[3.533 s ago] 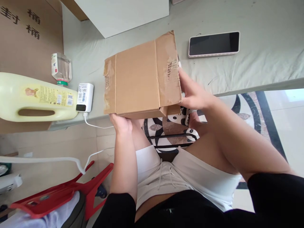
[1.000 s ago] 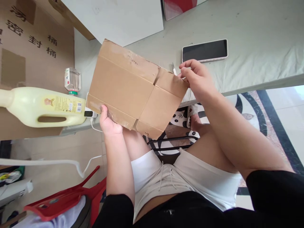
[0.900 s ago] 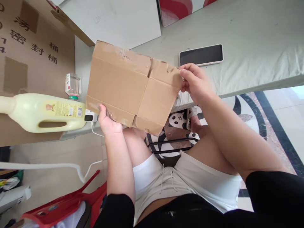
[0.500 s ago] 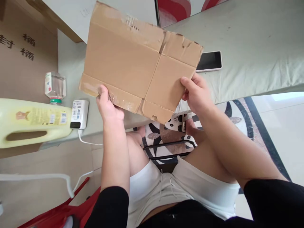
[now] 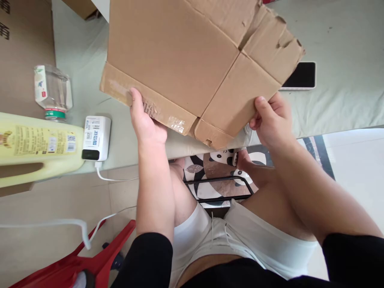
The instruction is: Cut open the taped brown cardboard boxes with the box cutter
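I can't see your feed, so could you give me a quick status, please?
Both hands, left and right, grip flattened cardboard box. Held above table. Phone partly hidden behind it.

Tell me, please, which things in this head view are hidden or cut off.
- Phone: its left part is hidden behind the cardboard box.
- Cardboard box: its top is cut off by the upper edge.
- Yellow jug: cut off by the left edge; label print too small to read.
- Left hand and right hand: fingers are hidden behind the box.
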Motion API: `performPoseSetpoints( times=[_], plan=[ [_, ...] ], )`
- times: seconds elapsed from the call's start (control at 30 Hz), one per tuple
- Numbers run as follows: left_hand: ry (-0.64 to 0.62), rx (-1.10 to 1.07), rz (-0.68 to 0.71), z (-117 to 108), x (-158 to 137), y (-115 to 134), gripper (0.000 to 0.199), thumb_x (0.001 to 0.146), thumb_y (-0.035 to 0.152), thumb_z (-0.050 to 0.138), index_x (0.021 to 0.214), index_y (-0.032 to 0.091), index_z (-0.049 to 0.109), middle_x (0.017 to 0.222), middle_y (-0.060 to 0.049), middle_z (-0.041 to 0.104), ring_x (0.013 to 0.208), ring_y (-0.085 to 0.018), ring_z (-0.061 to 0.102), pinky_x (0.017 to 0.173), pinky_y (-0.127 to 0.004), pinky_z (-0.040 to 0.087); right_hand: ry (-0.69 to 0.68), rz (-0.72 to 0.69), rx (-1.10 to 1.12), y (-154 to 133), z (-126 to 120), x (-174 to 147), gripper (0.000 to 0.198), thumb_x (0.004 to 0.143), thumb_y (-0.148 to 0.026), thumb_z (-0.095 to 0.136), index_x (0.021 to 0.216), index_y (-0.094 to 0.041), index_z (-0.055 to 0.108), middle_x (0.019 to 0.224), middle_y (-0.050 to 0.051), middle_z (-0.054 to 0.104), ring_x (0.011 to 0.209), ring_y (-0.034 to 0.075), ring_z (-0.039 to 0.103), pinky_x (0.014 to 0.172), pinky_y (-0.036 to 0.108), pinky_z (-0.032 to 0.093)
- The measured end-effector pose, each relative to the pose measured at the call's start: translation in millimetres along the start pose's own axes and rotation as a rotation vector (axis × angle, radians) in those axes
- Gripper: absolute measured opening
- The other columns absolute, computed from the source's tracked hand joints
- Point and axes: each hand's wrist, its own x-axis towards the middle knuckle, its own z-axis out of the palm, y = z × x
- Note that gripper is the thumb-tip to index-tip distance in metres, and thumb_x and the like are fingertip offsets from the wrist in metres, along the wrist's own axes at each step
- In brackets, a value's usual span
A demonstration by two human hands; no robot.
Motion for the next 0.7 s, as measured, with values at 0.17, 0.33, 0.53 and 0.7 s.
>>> performPoseSetpoints(
  times=[0.17, 0.33, 0.53, 0.7],
  plan=[
    [0.001, -0.112, 0.003, 4, -12, 7, 0.033, 0.089, 0.049, 0.064, 0.109, 0.024, 0.067, 0.125, -0.004, 0.070, 0.147, -0.026, 0.044, 0.117, -0.040, 0.044, 0.053, -0.011, -0.053, 6, -1, -1, 0.040, 0.084, -0.063, 0.066, 0.083, -0.025, 0.052, 0.055, -0.004, 0.040, 0.043, 0.009, 0.039, 0.042, 0.025, 0.027],
    [-0.018, -0.011, -0.070, 0, -17, 2, 0.029, 0.066, 0.018, 0.076, 0.093, 0.023, 0.066, 0.092, -0.003, 0.071, 0.126, -0.029, 0.061, 0.110, -0.042, 0.050, 0.138, 0.020, 0.010, 10, -4, 4, 0.039, 0.080, -0.061, 0.071, 0.081, -0.025, 0.055, 0.058, -0.003, 0.044, 0.044, 0.009, 0.039, 0.040, 0.025, 0.028],
    [-0.005, -0.038, -0.110, 7, -19, 1, 0.020, 0.072, 0.017, 0.058, 0.090, 0.021, 0.064, 0.097, -0.005, 0.070, 0.119, -0.027, 0.064, 0.105, -0.041, 0.051, 0.140, -0.012, 0.037, 8, -11, 3, 0.040, 0.082, -0.059, 0.071, 0.079, -0.023, 0.053, 0.060, -0.005, 0.043, 0.043, 0.005, 0.037, 0.039, 0.022, 0.030],
    [-0.019, -0.101, -0.108, 10, -20, 0, 0.026, 0.073, 0.024, 0.057, 0.097, 0.020, 0.065, 0.105, -0.007, 0.071, 0.125, -0.028, 0.062, 0.109, -0.040, 0.049, 0.119, -0.031, 0.015, 6, -15, 1, 0.035, 0.086, -0.057, 0.067, 0.084, -0.024, 0.055, 0.064, -0.003, 0.044, 0.046, 0.007, 0.037, 0.042, 0.024, 0.029]
  ],
)
